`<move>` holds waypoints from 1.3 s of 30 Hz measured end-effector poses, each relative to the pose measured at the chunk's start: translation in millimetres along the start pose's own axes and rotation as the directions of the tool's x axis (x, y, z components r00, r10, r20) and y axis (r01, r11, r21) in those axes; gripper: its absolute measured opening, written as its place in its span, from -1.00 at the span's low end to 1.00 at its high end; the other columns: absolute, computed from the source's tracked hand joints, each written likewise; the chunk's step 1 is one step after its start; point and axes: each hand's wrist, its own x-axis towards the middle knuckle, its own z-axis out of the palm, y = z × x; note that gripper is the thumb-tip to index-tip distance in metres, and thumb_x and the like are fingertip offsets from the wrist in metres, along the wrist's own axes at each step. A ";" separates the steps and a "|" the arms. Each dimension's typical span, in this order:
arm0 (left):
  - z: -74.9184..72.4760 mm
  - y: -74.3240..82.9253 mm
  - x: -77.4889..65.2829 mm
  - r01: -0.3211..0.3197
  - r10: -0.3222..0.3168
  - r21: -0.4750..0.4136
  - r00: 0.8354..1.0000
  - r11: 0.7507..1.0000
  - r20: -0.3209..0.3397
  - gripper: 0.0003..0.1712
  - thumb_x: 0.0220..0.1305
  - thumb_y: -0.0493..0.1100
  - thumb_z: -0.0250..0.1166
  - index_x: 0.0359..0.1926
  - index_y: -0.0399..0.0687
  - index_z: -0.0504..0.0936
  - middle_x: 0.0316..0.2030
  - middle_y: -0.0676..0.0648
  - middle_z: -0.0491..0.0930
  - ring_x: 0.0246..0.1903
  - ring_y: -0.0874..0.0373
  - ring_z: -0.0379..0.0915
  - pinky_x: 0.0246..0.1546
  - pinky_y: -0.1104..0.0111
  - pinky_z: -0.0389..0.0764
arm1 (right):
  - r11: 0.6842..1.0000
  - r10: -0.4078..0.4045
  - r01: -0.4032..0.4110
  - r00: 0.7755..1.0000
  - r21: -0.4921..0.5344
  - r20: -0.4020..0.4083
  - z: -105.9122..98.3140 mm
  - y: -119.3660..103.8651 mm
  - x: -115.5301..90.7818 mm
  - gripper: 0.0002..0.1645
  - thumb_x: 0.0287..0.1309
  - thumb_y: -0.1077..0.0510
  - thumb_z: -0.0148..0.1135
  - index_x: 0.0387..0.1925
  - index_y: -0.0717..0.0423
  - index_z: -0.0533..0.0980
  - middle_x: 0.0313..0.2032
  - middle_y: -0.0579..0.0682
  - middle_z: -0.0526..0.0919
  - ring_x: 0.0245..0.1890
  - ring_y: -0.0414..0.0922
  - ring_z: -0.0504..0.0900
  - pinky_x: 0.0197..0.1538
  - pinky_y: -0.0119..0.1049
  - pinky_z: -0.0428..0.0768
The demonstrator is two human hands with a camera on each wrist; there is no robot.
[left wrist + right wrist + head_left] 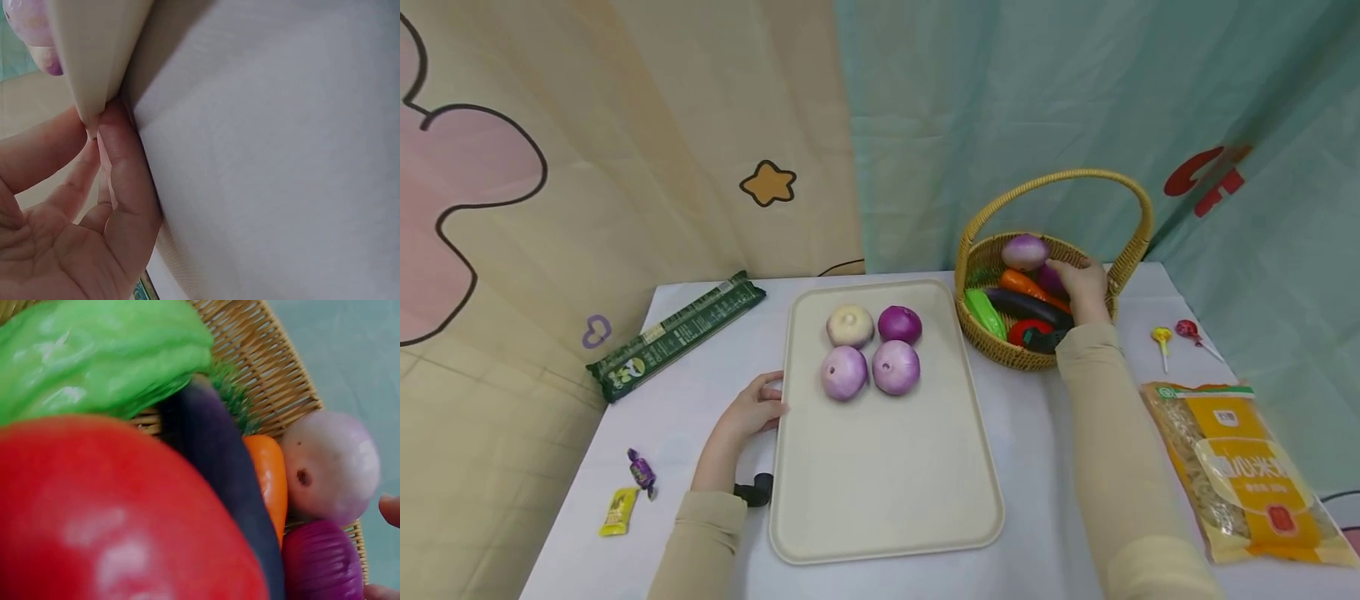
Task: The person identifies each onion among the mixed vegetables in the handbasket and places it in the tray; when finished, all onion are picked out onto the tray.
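My left hand [756, 410] pinches the left rim of a beige tray [887, 492], thumb above and fingers beneath in the left wrist view. Toward the tray's far end sit a whitish onion [850, 326], a dark purple onion [900, 324] and two pale purple onions [844, 372]. My right hand [1084, 287] reaches into the wicker basket [1011, 357] at its right side. In the right wrist view its fingertips [392, 510] are near a pale purple onion [331, 467] and a dark purple onion [322, 562]; a gap separates the upper fingertip from the pale one.
The basket also holds a tomato [125, 512], an eggplant [215, 450], an orange carrot-like vegetable [1026, 286] and a green bitter melon [985, 312]. Its tall handle [1067, 175] arches overhead. Around lie a green packet [677, 333], candies [642, 471], lollipops [1161, 335] and an orange bag [1247, 471].
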 end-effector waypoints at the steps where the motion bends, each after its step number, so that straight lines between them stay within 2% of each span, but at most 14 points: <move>1: 0.2 -0.2 -0.2 -0.001 0.001 0.001 1.000 1.000 0.000 -0.26 0.30 -0.40 0.15 0.47 -0.17 0.16 -0.01 -0.23 0.40 -0.17 0.12 0.50 -0.16 0.36 0.65 | 1.000 -0.005 0.005 1.000 -0.010 -0.005 1.0 1.7 0.8 0.05 0.22 -0.05 0.23 0.52 0.28 -0.07 0.52 0.20 -0.02 0.50 0.03 0.04 0.52 -0.23 0.08; 7: 1.7 -0.4 -0.9 -0.004 0.004 0.005 1.000 1.000 -0.005 -0.26 0.30 -0.41 0.15 0.47 -0.18 0.16 -0.03 -0.23 0.40 -0.17 0.11 0.49 -0.17 0.34 0.65 | 0.993 -0.045 0.040 0.998 -0.110 -0.046 6.2 9.0 3.4 -0.03 0.16 -0.03 0.33 0.41 0.39 0.15 0.45 0.31 0.00 0.44 0.13 0.05 0.51 -0.14 0.09; 10: 2.0 -0.2 -0.7 -0.005 0.005 -0.006 1.000 1.000 -0.003 -0.26 0.30 -0.41 0.15 0.47 -0.18 0.15 -0.04 -0.22 0.39 -0.18 0.11 0.50 -0.17 0.34 0.65 | 0.989 -0.045 0.037 0.997 -0.142 -0.055 7.8 12.3 5.9 -0.04 0.16 -0.08 0.31 0.39 0.41 0.18 0.43 0.34 0.03 0.43 0.16 0.06 0.51 -0.09 0.07; 13: 2.1 -0.6 -1.3 -0.002 0.002 -0.018 1.000 1.000 -0.006 -0.26 0.30 -0.41 0.14 0.47 -0.18 0.15 -0.03 -0.23 0.38 -0.17 0.10 0.50 -0.15 0.32 0.65 | 0.987 -0.029 0.022 0.999 -0.157 -0.044 10.2 13.7 8.1 0.08 0.16 -0.15 0.28 0.44 0.40 0.05 0.45 0.33 0.05 0.46 0.17 0.05 0.53 -0.09 0.06; 19: 4.2 -0.9 -2.0 0.001 -0.001 -0.029 1.000 1.000 -0.018 -0.25 0.29 -0.42 0.16 0.47 -0.18 0.16 -0.04 -0.22 0.39 -0.17 0.10 0.51 -0.16 0.29 0.66 | 0.986 -0.011 0.011 1.000 -0.165 -0.003 11.1 15.4 13.8 0.31 0.16 -0.18 0.25 0.49 0.40 -0.34 0.51 0.32 -0.12 0.53 0.13 -0.11 0.56 -0.15 -0.08; 21: 4.2 -1.0 -2.0 0.001 -0.002 -0.031 1.000 1.000 -0.019 -0.25 0.29 -0.42 0.16 0.47 -0.18 0.16 -0.05 -0.22 0.40 -0.18 0.11 0.51 -0.18 0.31 0.65 | 0.987 -0.009 0.009 1.000 -0.161 0.001 11.2 16.1 15.4 0.33 0.16 -0.17 0.25 0.49 0.40 -0.39 0.51 0.33 -0.16 0.54 0.13 -0.14 0.56 -0.15 -0.10; 26: 5.0 0.4 -3.0 0.003 -0.003 -0.022 1.000 1.000 -0.021 -0.26 0.28 -0.41 0.17 0.47 -0.17 0.17 -0.06 -0.21 0.41 -0.18 0.11 0.50 -0.20 0.32 0.63 | 0.991 -0.029 0.025 0.999 -0.131 -0.026 9.5 13.7 13.2 0.31 0.13 -0.16 0.28 0.51 0.32 -0.35 0.51 0.29 -0.13 0.53 0.10 -0.11 0.56 -0.17 -0.07; 31: 5.9 0.5 -3.1 0.002 -0.002 -0.007 1.000 1.000 -0.022 -0.25 0.28 -0.40 0.17 0.46 -0.17 0.18 -0.04 -0.23 0.41 -0.16 0.08 0.50 -0.17 0.31 0.63 | 0.987 -0.081 0.075 0.996 -0.145 -0.034 3.4 3.0 2.0 0.28 0.09 -0.18 0.32 0.52 0.15 -0.28 0.51 0.27 -0.12 0.52 0.16 -0.17 0.56 -0.08 -0.06; 35: 4.6 -1.1 -1.2 0.000 0.000 -0.005 1.000 1.000 -0.015 -0.25 0.28 -0.41 0.16 0.47 -0.17 0.17 0.00 -0.25 0.41 -0.14 0.08 0.50 -0.14 0.31 0.63 | 0.976 -0.053 0.058 0.998 -0.209 0.027 -3.5 -7.5 -14.0 0.35 0.10 -0.33 0.22 0.51 0.31 -0.31 0.49 0.39 -0.27 0.50 0.24 -0.13 0.54 0.02 -0.01; 39: 2.9 -1.5 0.0 -0.001 0.001 -0.007 1.000 1.000 -0.012 -0.25 0.28 -0.42 0.15 0.47 -0.18 0.17 -0.02 -0.23 0.40 -0.14 0.10 0.49 -0.13 0.32 0.63 | 0.979 -0.065 0.078 0.995 -0.191 0.071 -5.6 -11.9 -40.9 0.33 0.09 -0.34 0.23 0.50 0.35 -0.21 0.49 0.36 -0.18 0.48 0.21 0.01 0.50 0.04 0.12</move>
